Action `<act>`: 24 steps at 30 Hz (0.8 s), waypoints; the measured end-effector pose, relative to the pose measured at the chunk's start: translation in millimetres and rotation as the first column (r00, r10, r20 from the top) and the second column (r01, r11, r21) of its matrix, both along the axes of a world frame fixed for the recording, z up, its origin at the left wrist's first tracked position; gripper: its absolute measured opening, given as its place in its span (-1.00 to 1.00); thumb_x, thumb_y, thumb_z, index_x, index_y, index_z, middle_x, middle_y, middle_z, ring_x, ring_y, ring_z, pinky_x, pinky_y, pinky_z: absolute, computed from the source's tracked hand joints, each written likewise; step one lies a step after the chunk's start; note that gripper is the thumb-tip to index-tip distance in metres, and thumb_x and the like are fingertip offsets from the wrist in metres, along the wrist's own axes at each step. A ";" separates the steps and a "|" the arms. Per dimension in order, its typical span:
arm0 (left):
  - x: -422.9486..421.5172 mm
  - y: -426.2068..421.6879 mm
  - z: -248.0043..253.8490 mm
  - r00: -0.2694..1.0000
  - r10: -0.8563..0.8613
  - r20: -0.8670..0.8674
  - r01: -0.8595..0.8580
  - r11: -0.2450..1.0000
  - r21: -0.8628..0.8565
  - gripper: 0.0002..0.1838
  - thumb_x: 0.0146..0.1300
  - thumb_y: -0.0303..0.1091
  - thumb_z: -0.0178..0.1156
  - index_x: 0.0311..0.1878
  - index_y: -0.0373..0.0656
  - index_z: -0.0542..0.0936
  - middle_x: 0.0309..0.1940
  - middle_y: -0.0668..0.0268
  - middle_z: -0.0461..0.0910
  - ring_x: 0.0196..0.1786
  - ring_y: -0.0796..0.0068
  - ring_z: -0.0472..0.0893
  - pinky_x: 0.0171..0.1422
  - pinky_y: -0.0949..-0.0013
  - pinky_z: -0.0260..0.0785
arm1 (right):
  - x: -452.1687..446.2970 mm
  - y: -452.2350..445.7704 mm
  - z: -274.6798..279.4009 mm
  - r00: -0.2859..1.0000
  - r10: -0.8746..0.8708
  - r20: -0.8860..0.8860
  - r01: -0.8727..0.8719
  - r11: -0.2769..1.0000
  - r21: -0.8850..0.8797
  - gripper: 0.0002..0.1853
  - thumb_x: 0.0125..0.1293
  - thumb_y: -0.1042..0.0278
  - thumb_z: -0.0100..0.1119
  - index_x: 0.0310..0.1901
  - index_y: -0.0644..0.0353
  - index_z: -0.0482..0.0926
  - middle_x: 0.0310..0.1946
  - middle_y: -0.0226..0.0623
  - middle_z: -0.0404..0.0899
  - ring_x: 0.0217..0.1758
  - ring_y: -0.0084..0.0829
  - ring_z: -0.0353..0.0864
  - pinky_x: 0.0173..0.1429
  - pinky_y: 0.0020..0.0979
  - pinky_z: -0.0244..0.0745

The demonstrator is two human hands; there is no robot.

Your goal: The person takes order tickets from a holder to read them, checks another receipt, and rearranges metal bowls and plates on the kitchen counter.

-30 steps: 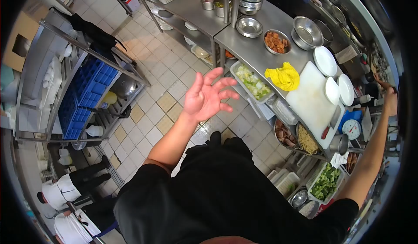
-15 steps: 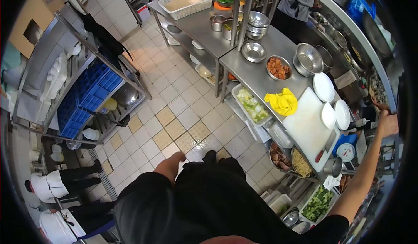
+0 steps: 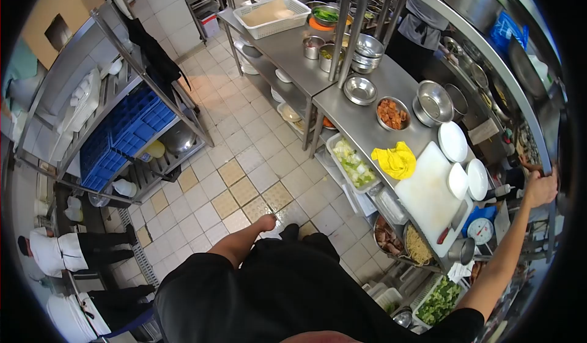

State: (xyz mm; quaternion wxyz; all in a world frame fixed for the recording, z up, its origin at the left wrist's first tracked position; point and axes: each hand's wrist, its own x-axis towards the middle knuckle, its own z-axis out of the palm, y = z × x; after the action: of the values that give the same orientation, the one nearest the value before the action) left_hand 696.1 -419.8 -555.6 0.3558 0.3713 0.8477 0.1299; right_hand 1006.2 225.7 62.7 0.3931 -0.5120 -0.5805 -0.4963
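At the right, my right hand [image 3: 541, 188] is raised with its arm stretched out, fingers closed on the steel shelf frame [image 3: 529, 134] above the counter. My left hand [image 3: 266, 222] hangs low in front of my body over the tiled floor; it looks curled into a fist, with nothing visible in it. Below my right arm lie a white cutting board [image 3: 427, 181], a red-handled knife [image 3: 444, 235] and white plates [image 3: 453, 141]. A yellow cloth [image 3: 394, 161] lies crumpled at the board's corner. Near it stands a steel bowl of reddish chunks [image 3: 392, 114].
Under the counter are tubs of cut cabbage [image 3: 353, 162], noodles [image 3: 419, 243] and green leaves [image 3: 441, 301]. A kitchen scale [image 3: 479, 230] stands beyond the board. Left, a rack holds blue crates [image 3: 125, 138]. Two people in white [image 3: 52, 251] work at lower left; another person [image 3: 422, 28] stands behind the counter.
My left hand has swung forward and slightly right. My right hand stays on the shelf frame, a little lower in view. The camera view has shifted slightly.
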 end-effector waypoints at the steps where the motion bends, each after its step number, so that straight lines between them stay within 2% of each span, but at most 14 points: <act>1: -1.1 19.3 41.5 1.000 -0.001 -0.009 0.001 1.000 0.031 -0.71 0.07 -0.36 -0.14 -0.29 -0.35 0.50 -0.25 -0.03 0.49 -0.14 0.04 0.49 -0.04 0.16 0.34 | -0.1 0.2 0.4 1.000 0.009 -0.001 -0.009 1.000 0.006 -0.62 -0.13 0.15 0.11 -0.18 -0.05 0.51 -0.28 -0.34 0.52 -0.21 -0.22 0.50 0.00 -0.17 0.34; 4: -5.4 45.8 45.3 0.987 0.147 0.059 -0.152 0.983 0.098 -0.71 0.09 -0.36 -0.17 -0.27 -0.34 0.47 -0.25 -0.06 0.48 -0.10 0.05 0.48 0.01 0.19 0.32 | -4.9 -13.1 6.0 0.998 0.056 0.017 -0.056 0.998 0.026 -0.65 -0.13 0.18 0.10 -0.21 -0.02 0.52 -0.32 -0.28 0.54 -0.23 -0.21 0.51 -0.01 -0.17 0.34; 7: -5.9 49.8 49.2 0.980 0.172 0.100 -0.177 0.983 0.054 -0.71 0.07 -0.35 -0.16 -0.25 -0.33 0.46 -0.24 -0.06 0.48 -0.08 0.06 0.47 0.04 0.21 0.29 | -5.6 -13.4 4.9 1.000 0.017 0.013 -0.018 0.999 0.042 -0.65 -0.14 0.17 0.10 -0.23 -0.02 0.53 -0.33 -0.28 0.55 -0.25 -0.21 0.52 -0.03 -0.19 0.35; 8: -6.9 40.8 32.8 0.999 -0.017 -0.049 0.025 0.988 0.152 -0.71 0.02 -0.36 -0.13 -0.30 -0.33 0.50 -0.25 -0.06 0.49 -0.15 0.03 0.49 -0.01 0.18 0.33 | -4.3 -7.3 5.5 1.000 0.030 0.010 -0.030 0.998 0.051 -0.65 -0.15 0.17 0.10 -0.23 -0.02 0.53 -0.34 -0.28 0.55 -0.26 -0.21 0.52 -0.06 -0.19 0.37; 11: -13.2 12.1 -49.9 0.941 -0.323 -0.101 0.319 0.946 -0.052 -0.69 0.05 -0.33 -0.13 -0.22 -0.28 0.48 -0.24 -0.02 0.49 -0.16 0.03 0.48 0.01 0.19 0.32 | 2.1 -2.5 8.7 0.998 0.024 0.062 -0.024 1.000 -0.011 -0.65 -0.19 0.16 0.14 -0.27 -0.01 0.55 -0.39 -0.28 0.56 -0.34 -0.19 0.53 -0.24 -0.18 0.39; 12: -10.3 4.1 -45.1 0.933 -0.354 -0.067 0.346 0.931 -0.113 -0.70 -0.02 -0.35 -0.11 -0.25 -0.27 0.50 -0.25 0.00 0.50 -0.19 0.05 0.50 -0.02 0.18 0.33 | -17.1 -34.3 17.5 0.996 0.074 -0.039 -0.080 0.981 -0.175 -0.65 -0.24 0.18 0.15 -0.29 0.00 0.56 -0.43 -0.25 0.56 -0.39 -0.19 0.52 -0.33 -0.19 0.38; 13: -9.2 -1.8 -40.5 0.918 -0.396 -0.031 0.386 0.907 -0.168 -0.69 -0.09 -0.37 -0.10 -0.28 -0.25 0.52 -0.26 0.01 0.50 -0.22 0.07 0.51 -0.04 0.17 0.35 | -10.4 -21.2 13.5 0.998 0.068 0.003 -0.068 0.998 -0.015 -0.64 -0.30 0.21 0.15 -0.31 -0.01 0.57 -0.45 -0.23 0.56 -0.42 -0.19 0.52 -0.34 -0.22 0.38; 14: -8.9 -10.7 -50.0 0.870 -0.493 -0.015 0.479 0.853 -0.209 -0.70 -0.08 -0.37 -0.10 -0.30 -0.21 0.55 -0.25 0.04 0.51 -0.22 0.10 0.52 -0.05 0.15 0.36 | -19.9 -40.3 17.3 0.996 0.080 -0.025 -0.082 0.992 -0.096 -0.61 -0.34 0.24 0.16 -0.31 -0.01 0.56 -0.46 -0.24 0.55 -0.42 -0.19 0.51 -0.35 -0.22 0.37; 15: 0.0 -20.2 -37.9 0.978 -0.195 0.076 0.206 0.960 -0.187 -0.67 -0.09 -0.36 -0.11 -0.26 -0.18 0.56 -0.24 0.07 0.51 -0.20 0.11 0.52 -0.03 0.17 0.36 | -17.6 -39.7 17.8 0.994 0.110 0.015 -0.110 0.994 -0.029 -0.59 -0.37 0.24 0.17 -0.30 -0.01 0.56 -0.49 -0.25 0.54 -0.43 -0.19 0.51 -0.34 -0.21 0.37; 16: -1.4 -24.6 -59.4 0.971 -0.178 0.158 0.213 0.946 -0.243 -0.64 -0.08 -0.38 -0.10 -0.20 -0.17 0.55 -0.24 0.08 0.51 -0.15 0.13 0.51 -0.01 0.21 0.36 | -10.6 -29.8 14.0 0.992 0.104 0.076 -0.107 0.993 0.040 -0.58 -0.38 0.25 0.19 -0.30 -0.01 0.56 -0.50 -0.26 0.53 -0.42 -0.19 0.51 -0.32 -0.22 0.36; 17: -0.4 -29.1 -52.8 0.952 -0.291 0.096 0.306 0.917 -0.257 -0.66 -0.09 -0.38 -0.09 -0.21 -0.17 0.55 -0.23 0.08 0.51 -0.10 0.14 0.49 0.01 0.23 0.36 | -12.0 -30.6 13.7 0.992 0.091 0.084 -0.098 0.992 0.081 -0.58 -0.38 0.28 0.18 -0.30 0.01 0.56 -0.49 -0.25 0.54 -0.41 -0.19 0.51 -0.28 -0.25 0.36; 18: 0.7 -25.6 -22.1 0.837 -0.547 -0.033 0.527 0.820 -0.222 -0.76 -0.08 -0.43 -0.05 -0.36 -0.26 0.55 -0.23 0.08 0.52 -0.16 0.17 0.51 -0.06 0.23 0.40 | -16.6 -33.8 13.3 0.996 0.087 0.020 -0.088 0.996 0.034 -0.62 -0.37 0.29 0.18 -0.33 0.01 0.55 -0.47 -0.28 0.53 -0.35 -0.22 0.50 -0.21 -0.23 0.33; 21: 1.8 -23.3 -24.1 0.893 -0.450 -0.004 0.433 0.862 -0.264 -0.69 -0.04 -0.36 -0.07 -0.21 -0.19 0.53 -0.22 0.07 0.51 -0.11 0.12 0.50 -0.01 0.25 0.37 | -2.9 -2.5 -3.3 0.981 0.191 -0.026 -0.187 0.974 0.127 -0.50 -0.33 0.28 0.14 -0.17 0.00 0.39 -0.25 -0.32 0.41 -0.07 -0.25 0.34 0.14 -0.09 0.10; 24: 8.0 -12.3 -6.3 0.986 -0.070 0.154 0.109 0.960 -0.258 -0.70 0.06 -0.38 -0.17 -0.24 -0.25 0.52 -0.25 0.10 0.51 -0.11 0.18 0.49 0.00 0.25 0.36 | -0.8 0.1 -5.3 0.976 0.215 -0.034 -0.210 0.973 0.096 -0.44 -0.32 0.27 0.13 -0.11 0.02 0.32 -0.19 -0.32 0.36 -0.01 -0.25 0.28 0.23 -0.09 0.00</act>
State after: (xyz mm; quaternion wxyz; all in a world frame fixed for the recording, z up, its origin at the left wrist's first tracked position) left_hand 704.2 -432.0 -561.9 0.4679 0.3479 0.8121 0.0251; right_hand 1005.4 225.8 57.4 0.4797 -0.4392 -0.5998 -0.4661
